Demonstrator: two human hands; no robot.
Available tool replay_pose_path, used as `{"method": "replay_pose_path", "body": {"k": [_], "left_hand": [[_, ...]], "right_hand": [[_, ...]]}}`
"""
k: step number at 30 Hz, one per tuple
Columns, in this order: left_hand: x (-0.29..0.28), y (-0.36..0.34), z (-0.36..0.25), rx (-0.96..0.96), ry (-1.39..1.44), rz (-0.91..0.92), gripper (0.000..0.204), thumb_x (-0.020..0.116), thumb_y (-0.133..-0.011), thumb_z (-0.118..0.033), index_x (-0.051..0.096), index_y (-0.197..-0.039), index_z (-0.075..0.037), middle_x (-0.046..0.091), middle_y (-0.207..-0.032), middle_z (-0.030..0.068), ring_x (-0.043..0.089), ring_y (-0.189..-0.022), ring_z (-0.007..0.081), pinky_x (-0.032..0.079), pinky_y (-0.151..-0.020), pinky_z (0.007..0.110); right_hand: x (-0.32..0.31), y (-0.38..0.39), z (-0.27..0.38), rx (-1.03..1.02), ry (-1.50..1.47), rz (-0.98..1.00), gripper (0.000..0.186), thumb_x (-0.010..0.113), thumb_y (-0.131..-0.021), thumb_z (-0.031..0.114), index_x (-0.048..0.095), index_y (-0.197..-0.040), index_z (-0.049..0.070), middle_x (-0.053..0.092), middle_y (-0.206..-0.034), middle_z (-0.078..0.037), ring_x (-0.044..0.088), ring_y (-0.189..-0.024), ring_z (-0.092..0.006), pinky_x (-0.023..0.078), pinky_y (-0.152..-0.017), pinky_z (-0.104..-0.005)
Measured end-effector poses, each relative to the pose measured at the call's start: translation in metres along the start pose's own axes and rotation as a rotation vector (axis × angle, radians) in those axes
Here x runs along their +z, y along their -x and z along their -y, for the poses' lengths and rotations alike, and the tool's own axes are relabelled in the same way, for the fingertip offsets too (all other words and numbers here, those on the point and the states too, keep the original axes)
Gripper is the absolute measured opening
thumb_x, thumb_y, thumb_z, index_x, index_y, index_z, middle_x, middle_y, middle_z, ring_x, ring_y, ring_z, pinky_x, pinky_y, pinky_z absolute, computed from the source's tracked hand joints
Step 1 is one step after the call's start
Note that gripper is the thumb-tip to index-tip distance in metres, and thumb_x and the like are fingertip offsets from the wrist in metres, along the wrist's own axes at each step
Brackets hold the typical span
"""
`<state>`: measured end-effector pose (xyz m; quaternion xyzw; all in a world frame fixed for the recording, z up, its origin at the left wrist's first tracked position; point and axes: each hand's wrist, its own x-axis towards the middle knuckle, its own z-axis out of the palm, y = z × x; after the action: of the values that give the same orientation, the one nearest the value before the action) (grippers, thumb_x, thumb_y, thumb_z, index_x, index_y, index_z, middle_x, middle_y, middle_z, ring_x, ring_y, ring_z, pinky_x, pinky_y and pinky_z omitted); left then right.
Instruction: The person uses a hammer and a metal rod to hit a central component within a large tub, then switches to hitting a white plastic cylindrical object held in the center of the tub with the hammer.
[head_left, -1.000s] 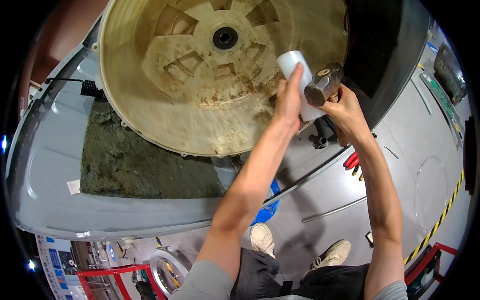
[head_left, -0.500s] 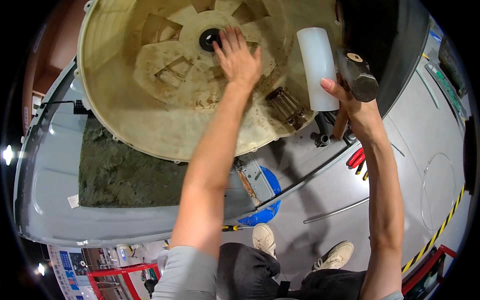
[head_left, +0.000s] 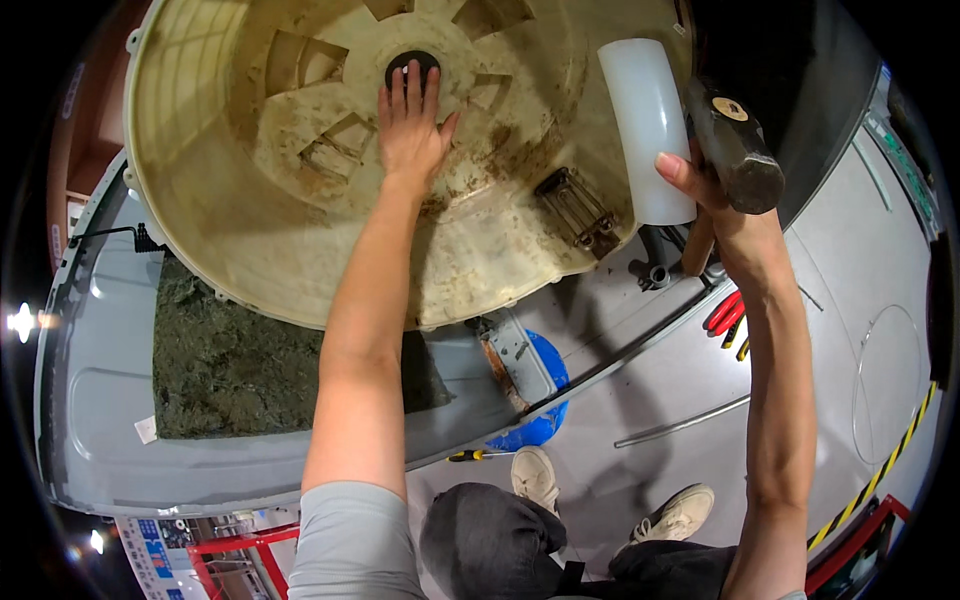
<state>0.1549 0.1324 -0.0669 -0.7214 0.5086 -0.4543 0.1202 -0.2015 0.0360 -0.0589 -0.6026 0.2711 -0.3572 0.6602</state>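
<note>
A large, stained cream plastic washing-machine tub (head_left: 250,230) stands tilted in front of me, its inside facing me. My left hand (head_left: 410,125) lies flat inside it with fingers apart, fingertips at the black round hub (head_left: 412,65) in the tub's centre. My right hand (head_left: 715,205) is raised at the tub's right rim and grips a hammer (head_left: 735,150) with a wooden handle and dark metal head, together with a white plastic cylinder (head_left: 648,125) held upright beside it.
The tub rests on a grey metal workbench (head_left: 100,400) with a dark green mat (head_left: 230,370). Red-handled pliers (head_left: 722,312) and a thin metal rod (head_left: 680,422) lie on the grey floor. A blue round object (head_left: 540,425) sits near my shoes. A yellow-black striped edge (head_left: 890,460) runs lower right.
My left hand let go of the white cylinder and went up into the tub, now resting by the black hub. My right hand now holds both hammer and cylinder.
</note>
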Motion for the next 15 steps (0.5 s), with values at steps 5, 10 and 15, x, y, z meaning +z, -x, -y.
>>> {"method": "replay_pose_path", "body": {"k": [5, 10, 15], "left_hand": [[0.005, 0.022, 0.008, 0.015, -0.014, 0.018, 0.065, 0.047, -0.082, -0.047, 0.028, -0.136, -0.016, 0.023, -0.142, 0.0086, 0.022, -0.130, 0.0257, 0.016, -0.106, 0.042], [0.005, 0.028, 0.007, 0.039, -0.038, 0.027, 0.064, 0.047, -0.083, -0.045, 0.030, -0.135, -0.013, 0.023, -0.141, 0.0110, 0.024, -0.129, 0.0272, 0.017, -0.105, 0.043], [0.000, 0.030, 0.009, 0.035, 0.015, 0.035, 0.066, 0.047, -0.083, -0.044, 0.028, -0.135, -0.010, 0.023, -0.141, 0.0118, 0.023, -0.129, 0.0267, 0.015, -0.106, 0.045]], "right_hand": [[0.004, -0.003, -0.003, -0.048, -0.021, -0.035, 0.052, 0.074, -0.066, 0.037, 0.056, -0.096, -0.002, 0.057, -0.076, -0.008, 0.042, -0.043, -0.0109, 0.035, -0.043, -0.0267], [-0.003, -0.005, -0.002, 0.034, 0.024, 0.013, 0.058, 0.075, -0.065, 0.041, 0.057, -0.099, -0.003, 0.057, -0.079, -0.012, 0.054, -0.069, -0.0172, 0.044, -0.066, -0.0325], [-0.002, 0.001, 0.001, -0.055, 0.025, -0.011, 0.064, 0.074, -0.064, 0.043, 0.055, -0.102, -0.005, 0.057, -0.083, -0.016, 0.056, -0.082, -0.0229, 0.045, -0.070, -0.0363]]}}
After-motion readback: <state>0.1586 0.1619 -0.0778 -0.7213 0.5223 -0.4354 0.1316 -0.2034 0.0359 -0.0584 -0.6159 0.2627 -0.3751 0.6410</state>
